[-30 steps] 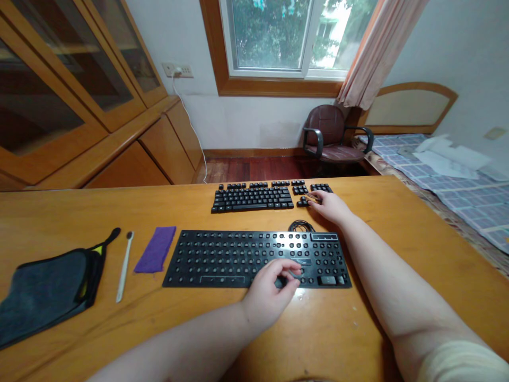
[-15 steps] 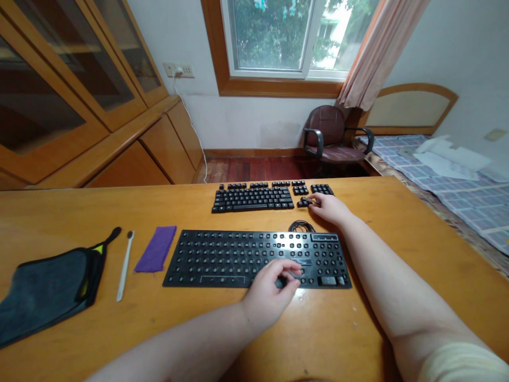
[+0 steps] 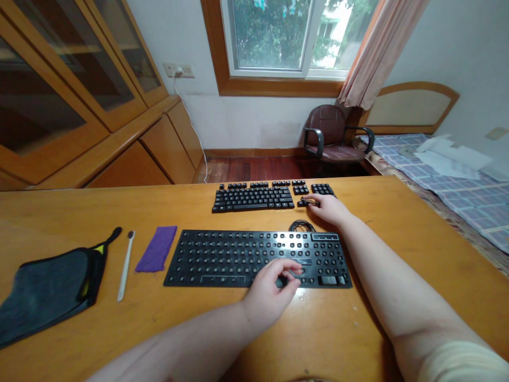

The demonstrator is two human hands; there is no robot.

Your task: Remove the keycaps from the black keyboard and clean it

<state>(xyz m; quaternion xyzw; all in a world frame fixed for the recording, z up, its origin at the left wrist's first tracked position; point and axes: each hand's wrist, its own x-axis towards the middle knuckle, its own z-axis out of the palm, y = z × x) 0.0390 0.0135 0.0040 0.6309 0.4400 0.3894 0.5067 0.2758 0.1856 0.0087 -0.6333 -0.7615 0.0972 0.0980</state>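
Note:
My left hand (image 3: 274,286) rests on the lower right part of a black keyboard base (image 3: 222,260) whose keycaps are off over most of it. Its fingers are curved, with a gap between thumb and index finger and nothing in it. Two large keycaps (image 3: 332,280) sit at the base's lower right corner. Farther back, my right hand (image 3: 326,207) is at the small arrow-key group, thumb and fingertips pinched around what looks like a black keycap (image 3: 305,201), partly hidden. Left of it, loose black keycaps (image 3: 254,198) lie in keyboard order, with smaller groups (image 3: 301,190) behind.
A coiled black cable (image 3: 301,225) lies behind the base. To the left are a purple cloth (image 3: 156,249), a white toothbrush (image 3: 126,268) and a dark grey pouch or glove (image 3: 51,286). Beyond the wooden desk (image 3: 191,329) stand a chair (image 3: 330,132) and a bed (image 3: 441,164).
My right hand has shifted very slightly left, its fingertips now covering more of the arrow keycaps. My left hand stays in place on the keyboard base.

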